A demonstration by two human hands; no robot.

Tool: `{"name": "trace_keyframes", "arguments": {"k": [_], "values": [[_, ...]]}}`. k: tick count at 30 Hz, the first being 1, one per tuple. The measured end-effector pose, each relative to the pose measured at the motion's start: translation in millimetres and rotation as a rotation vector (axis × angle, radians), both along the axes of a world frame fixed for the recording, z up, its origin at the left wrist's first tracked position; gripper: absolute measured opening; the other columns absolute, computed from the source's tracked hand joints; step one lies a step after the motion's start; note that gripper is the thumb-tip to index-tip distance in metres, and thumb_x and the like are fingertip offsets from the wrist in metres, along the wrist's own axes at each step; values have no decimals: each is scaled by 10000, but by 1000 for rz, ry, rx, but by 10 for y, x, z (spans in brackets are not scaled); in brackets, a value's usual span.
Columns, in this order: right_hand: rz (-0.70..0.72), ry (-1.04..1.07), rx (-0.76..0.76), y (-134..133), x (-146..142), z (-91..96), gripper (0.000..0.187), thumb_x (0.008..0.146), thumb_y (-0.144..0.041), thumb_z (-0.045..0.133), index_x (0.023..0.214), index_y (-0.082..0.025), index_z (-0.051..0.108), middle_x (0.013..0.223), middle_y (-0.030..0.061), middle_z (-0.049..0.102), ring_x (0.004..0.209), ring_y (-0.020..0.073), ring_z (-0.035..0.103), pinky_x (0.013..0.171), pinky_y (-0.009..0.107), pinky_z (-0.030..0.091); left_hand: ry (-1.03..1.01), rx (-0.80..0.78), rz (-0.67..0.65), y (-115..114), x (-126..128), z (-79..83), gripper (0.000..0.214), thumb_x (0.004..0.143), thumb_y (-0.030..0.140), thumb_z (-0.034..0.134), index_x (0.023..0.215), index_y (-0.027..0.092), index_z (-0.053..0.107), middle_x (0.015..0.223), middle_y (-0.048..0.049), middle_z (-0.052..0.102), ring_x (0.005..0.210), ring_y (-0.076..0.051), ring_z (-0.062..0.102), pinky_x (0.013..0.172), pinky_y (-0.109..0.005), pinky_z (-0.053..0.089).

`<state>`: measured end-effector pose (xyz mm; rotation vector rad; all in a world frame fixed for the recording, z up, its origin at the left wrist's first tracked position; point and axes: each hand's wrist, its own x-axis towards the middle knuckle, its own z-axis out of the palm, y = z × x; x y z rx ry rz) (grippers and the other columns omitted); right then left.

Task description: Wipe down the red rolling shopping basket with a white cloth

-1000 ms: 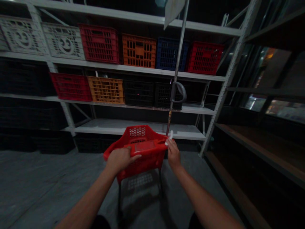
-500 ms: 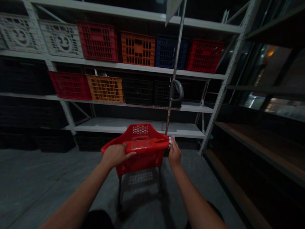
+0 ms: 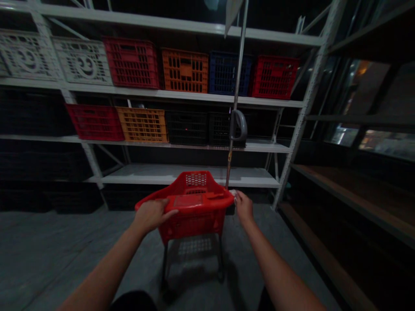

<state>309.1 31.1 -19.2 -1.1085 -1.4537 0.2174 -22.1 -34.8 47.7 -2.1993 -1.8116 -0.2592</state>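
A small red shopping cart (image 3: 194,224) with dark legs stands upright in front of me, its handle bar (image 3: 188,201) towards me. My left hand (image 3: 151,217) is closed over the left part of that handle, thumb lying along the near side. At the right end of the handle, my right hand (image 3: 244,208) pinches a crumpled white cloth or tissue (image 3: 234,195), which touches the red plastic there. Just beyond the cart's right corner rises a metal pole (image 3: 240,73) with a grey loop grip (image 3: 240,125). The fingers beneath the handle are hidden.
White metal shelving (image 3: 194,96) spans the background, holding a white crate (image 3: 84,62), a red crate (image 3: 131,65), an orange crate (image 3: 185,71), a blue crate (image 3: 228,73) and several others. Brown shelves (image 3: 343,190) run along the right. The grey floor (image 3: 81,250) lies around the cart.
My right hand has shifted slightly right and down along with the white cloth at the handle's end. The left hand keeps its hold, and the cart has turned a little.
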Motion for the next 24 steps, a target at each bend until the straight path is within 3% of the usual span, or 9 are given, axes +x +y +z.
{"name": "trace_keyframes", "arguments": {"k": [3, 7, 11, 15, 19, 24], "values": [[129, 210, -210, 203, 91, 16, 228, 679, -302, 536, 750, -143, 682, 758, 68, 683, 729, 206, 610, 662, 291, 456, -33, 200, -13, 23, 7, 11, 525, 815, 528, 257, 1065, 147, 517, 1046, -129, 610, 987, -254, 538, 866, -396, 348], [177, 346, -217, 127, -12, -4, 294, 671, -370, 539, 773, -123, 662, 698, 47, 662, 621, 165, 581, 558, 244, 433, -114, 463, -76, -90, 419, 31, 380, 831, 399, 329, 1067, 165, 512, 1141, -105, 554, 1075, -230, 468, 983, -430, 239], [303, 469, -224, -44, -112, 9, 272, 633, -348, 617, 795, -136, 673, 718, 36, 656, 619, 143, 566, 570, 229, 421, -202, 437, -209, -223, 1205, -51, 276, 844, 303, 336, 951, 193, 566, 1025, -61, 603, 1003, -190, 497, 991, -401, 243], [377, 403, -286, 53, -151, 117, 174, 553, -281, 664, 654, -141, 686, 637, 27, 639, 589, 141, 546, 561, 235, 405, -215, 392, -160, -216, 1747, -166, 306, 854, 292, 313, 854, 182, 598, 872, -66, 644, 876, -202, 547, 945, -442, 257], [366, 388, -277, 40, -190, 193, 125, 551, -260, 658, 608, -152, 683, 610, 14, 626, 582, 132, 531, 563, 231, 396, -200, 376, -144, -141, 1781, -210, 371, 859, 320, 295, 768, 153, 614, 717, -79, 650, 708, -196, 569, 805, -402, 324], [531, 504, -279, -201, -276, 86, 180, 619, -298, 634, 709, -149, 679, 623, 1, 621, 550, 115, 517, 526, 214, 384, -187, 404, -149, -92, 1642, -213, 382, 860, 334, 291, 736, 165, 610, 712, -76, 652, 690, -195, 574, 702, -356, 313]]}}
